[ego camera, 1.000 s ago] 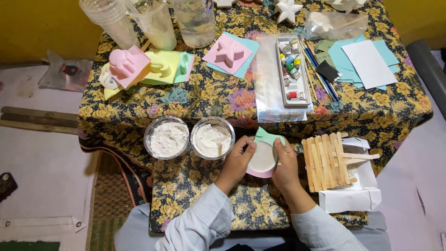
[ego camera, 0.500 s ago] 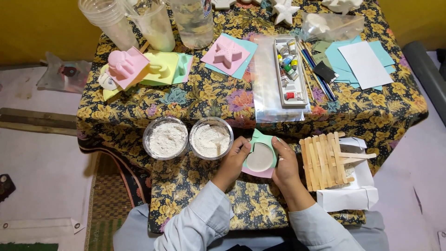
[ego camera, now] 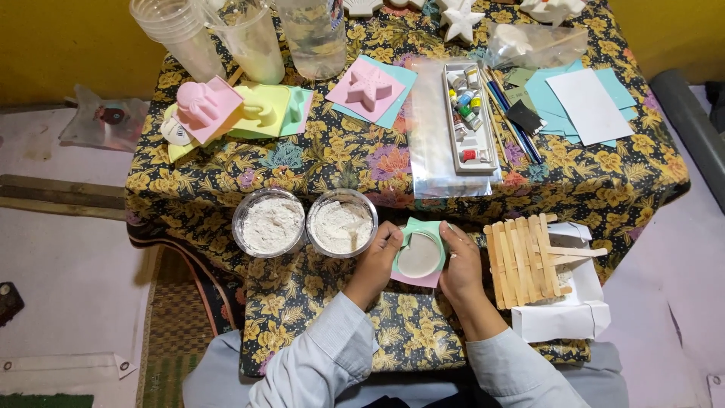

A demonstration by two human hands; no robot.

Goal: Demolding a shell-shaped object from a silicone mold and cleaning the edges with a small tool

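My left hand [ego camera: 375, 261] and right hand [ego camera: 461, 263] flank a round mould [ego camera: 419, 255] at the near edge of the counter [ego camera: 340, 155]. The mould is mint green on a pink base and filled level with pale grey-white plaster. Left fingers [ego camera: 391, 238] curl against its left rim; right fingers [ego camera: 447, 233] press its right rim. Both hands grip the mould from the sides, and it sits flat on the floral cloth between them. Just left of my left hand stand two round bowls of white powder, the near bowl [ego camera: 341, 223] almost touching my knuckles, the far bowl [ego camera: 269, 223] beside it and touching it. Just right of my right hand lies a rack of wooden sticks [ego camera: 525, 257] laid side by side, resting on a white box [ego camera: 563, 321] that overhangs the counter edge. Further back, centre: a pink star mould [ego camera: 368, 88] on blue card. To its right, a paint tray [ego camera: 470, 117] with small tubes on a clear plastic sheet, then brushes and a stack of blue and white paper [ego camera: 589, 106]. Back left: pink and yellow moulds [ego camera: 226, 109], and behind them clear plastic cups [ego camera: 177, 34]. A white plaster star [ego camera: 461, 23] sits at the far edge. My grey sleeves show at the bottom.
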